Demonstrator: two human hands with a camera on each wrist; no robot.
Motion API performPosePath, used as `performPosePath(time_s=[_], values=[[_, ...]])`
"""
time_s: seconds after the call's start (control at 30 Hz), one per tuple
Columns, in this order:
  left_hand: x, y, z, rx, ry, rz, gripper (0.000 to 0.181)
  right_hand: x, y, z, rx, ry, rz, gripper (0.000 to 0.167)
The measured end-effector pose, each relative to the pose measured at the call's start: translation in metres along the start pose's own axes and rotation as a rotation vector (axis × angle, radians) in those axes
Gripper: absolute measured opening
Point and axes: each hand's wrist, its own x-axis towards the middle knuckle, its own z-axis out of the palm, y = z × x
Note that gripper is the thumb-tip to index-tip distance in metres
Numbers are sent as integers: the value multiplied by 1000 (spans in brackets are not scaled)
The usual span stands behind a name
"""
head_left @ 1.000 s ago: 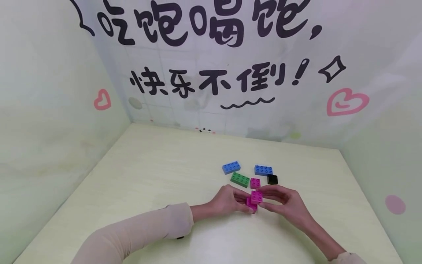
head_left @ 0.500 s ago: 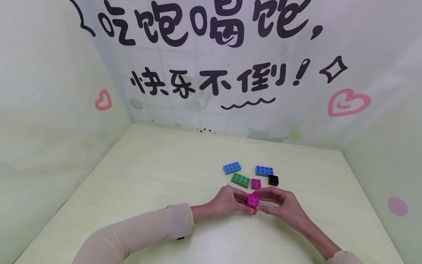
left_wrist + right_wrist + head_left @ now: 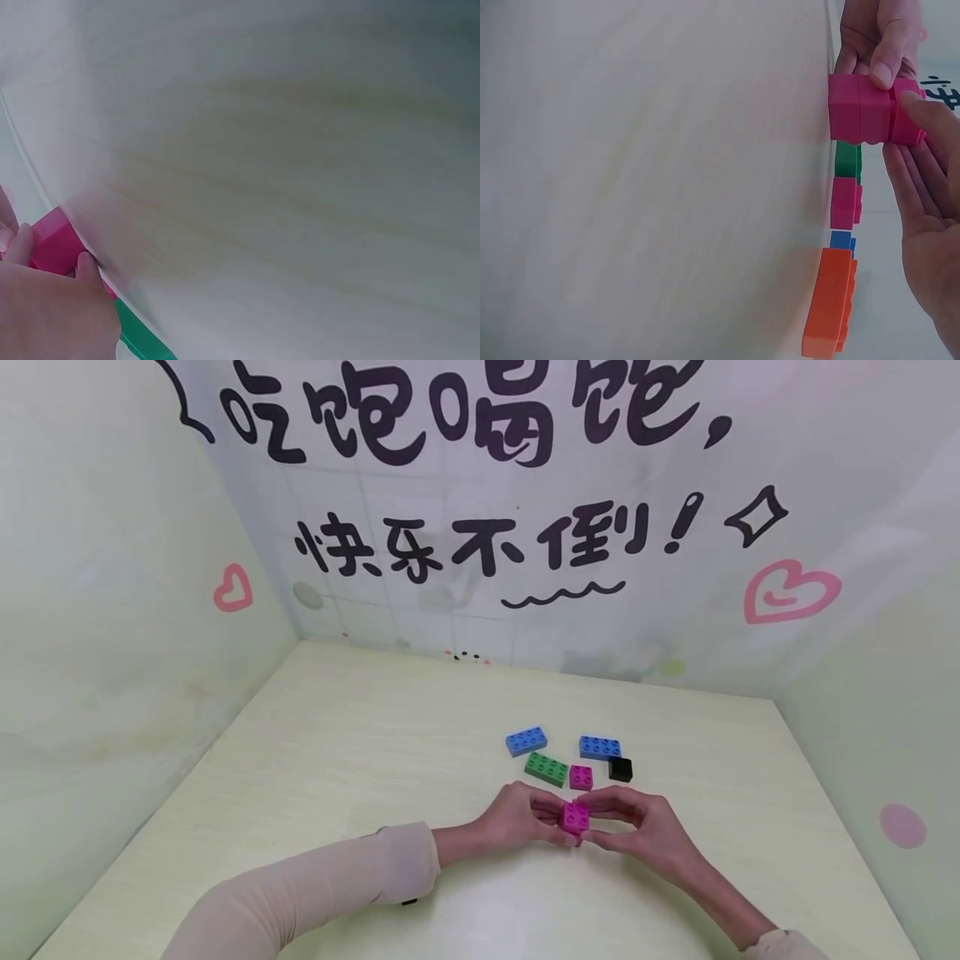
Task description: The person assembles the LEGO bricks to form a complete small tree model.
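Between the two hands is a set of pink toy bricks [image 3: 576,817], seen from above with studs on top. In the right wrist view, the lower pink brick [image 3: 846,109] shows a seam. The left hand [image 3: 517,818] grips this lower part from the left, its thumb on the side. From the right, the right hand [image 3: 651,831] pinches the upper pink brick [image 3: 906,120], thumb on the near face, fingers behind. Only a thin line parts the upper brick from the lower one. The left wrist view shows pink between the fingers, partly hidden.
Behind the hands lie a small pink brick [image 3: 581,777], a green brick [image 3: 547,768], two blue bricks [image 3: 527,741] and a black block [image 3: 620,768]. An orange brick [image 3: 829,304] appears in the right wrist view. Printed walls enclose the pale table [image 3: 360,735].
The right hand has moved its pink brick slightly left and down, from beside the left hand's pink brick to on top of it. The left hand has stayed in place.
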Motion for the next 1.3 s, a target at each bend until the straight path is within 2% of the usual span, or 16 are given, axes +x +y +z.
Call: performPosePath(time_s=[0.2, 0.5, 0.77, 0.97, 1.3], values=[[-2, 1, 0, -60, -9, 12, 37, -1, -2, 4, -82, 49, -8, 42], [-10, 4, -1, -89, 48, 66, 37, -1, -5, 7, -157, 63, 22, 43], [-12, 4, 0, -51, 77, 57, 37, -2, -7, 7, -127, 66, 121, 44], [-12, 4, 1, -30, 88, 71, 36, -1, -5, 8, -119, 62, 151, 44], [-9, -4, -1, -20, 54, 73, 36, -2, -1, 11, -90, 69, 187, 44]])
